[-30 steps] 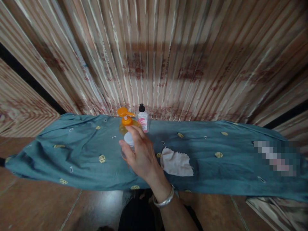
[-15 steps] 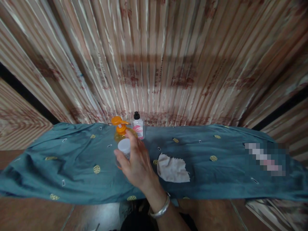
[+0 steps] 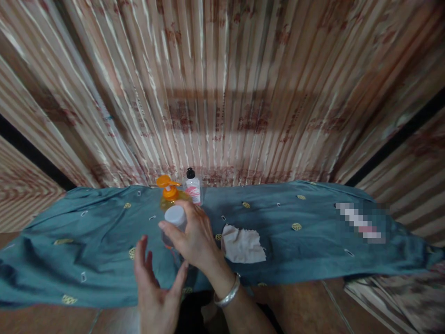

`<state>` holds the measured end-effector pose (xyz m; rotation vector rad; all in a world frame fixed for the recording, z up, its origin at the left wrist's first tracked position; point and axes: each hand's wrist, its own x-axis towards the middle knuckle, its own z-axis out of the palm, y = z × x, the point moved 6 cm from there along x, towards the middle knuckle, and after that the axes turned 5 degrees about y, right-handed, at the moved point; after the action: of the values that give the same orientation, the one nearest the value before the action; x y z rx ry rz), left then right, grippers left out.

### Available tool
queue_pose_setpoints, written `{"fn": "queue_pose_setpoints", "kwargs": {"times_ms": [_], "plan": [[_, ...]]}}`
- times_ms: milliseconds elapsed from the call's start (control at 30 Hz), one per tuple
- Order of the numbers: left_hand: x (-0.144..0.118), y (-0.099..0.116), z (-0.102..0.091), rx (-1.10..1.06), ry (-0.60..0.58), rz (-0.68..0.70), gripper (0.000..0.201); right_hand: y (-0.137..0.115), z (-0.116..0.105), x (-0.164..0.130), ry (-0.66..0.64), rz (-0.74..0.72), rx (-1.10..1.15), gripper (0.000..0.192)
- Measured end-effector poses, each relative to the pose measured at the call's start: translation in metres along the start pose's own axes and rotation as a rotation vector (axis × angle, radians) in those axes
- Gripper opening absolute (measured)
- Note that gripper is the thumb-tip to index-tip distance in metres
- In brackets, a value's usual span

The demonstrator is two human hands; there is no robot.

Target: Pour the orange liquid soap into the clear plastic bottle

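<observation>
A clear bottle with a white cap (image 3: 174, 215) stands on the cloth left of the middle. My right hand (image 3: 198, 236) is closed around it from the right, thumb on the near left side and fingers behind. The hand hides much of its body. Nearer to me, my left hand (image 3: 158, 283) is up with fingers and thumb spread, holding nothing, just below the bottle. Behind the bottle is an orange-topped pump bottle (image 3: 169, 192) of yellow liquid. Beside that stands a small clear bottle with a black cap (image 3: 193, 190) and a pink label.
A crumpled white cloth (image 3: 243, 245) lies right of my right hand. Farther right is a blurred-out, pixelated object (image 3: 361, 223). The green patterned tablecloth (image 3: 104, 241) covers a long narrow table. A striped curtain (image 3: 222, 93) hangs behind it, with dark poles on both sides.
My left hand has come into view from below, fingers spread. My right hand has closed its thumb and fingers onto the white-capped bottle. The whole view has shifted slightly.
</observation>
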<state>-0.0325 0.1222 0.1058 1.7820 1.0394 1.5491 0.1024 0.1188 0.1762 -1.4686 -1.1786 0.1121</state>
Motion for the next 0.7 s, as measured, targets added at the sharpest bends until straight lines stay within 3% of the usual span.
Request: {"fn": "queue_pose_setpoints", "kwargs": {"times_ms": [33, 100, 167, 267, 400, 500, 700], "plan": [[0.011, -0.001, 0.008, -0.021, 0.037, -0.012, 0.100, 0.000, 0.001, 0.001, -0.004, 0.003, -0.005, 0.042], [0.027, -0.014, 0.025, 0.000, 0.017, -0.167, 0.105, 0.002, 0.002, 0.005, -0.021, 0.021, -0.022, 0.038], [0.036, -0.027, 0.036, 0.144, -0.026, -0.294, 0.099, 0.004, 0.002, 0.011, -0.039, 0.034, -0.029, 0.036], [0.048, -0.026, 0.042, 0.226, -0.042, -0.264, 0.087, 0.008, 0.001, 0.019, -0.063, 0.053, -0.047, 0.033], [0.057, -0.021, 0.043, 0.266, -0.093, -0.292, 0.073, 0.012, -0.002, 0.022, -0.058, 0.064, -0.053, 0.028], [0.061, -0.021, 0.038, 0.231, -0.080, -0.314, 0.062, 0.009, 0.002, 0.021, -0.138, 0.017, -0.059, 0.026], [0.056, -0.034, 0.021, 0.189, -0.026, -0.313, 0.068, -0.006, 0.011, 0.015, -0.281, -0.111, -0.059, 0.028]]}}
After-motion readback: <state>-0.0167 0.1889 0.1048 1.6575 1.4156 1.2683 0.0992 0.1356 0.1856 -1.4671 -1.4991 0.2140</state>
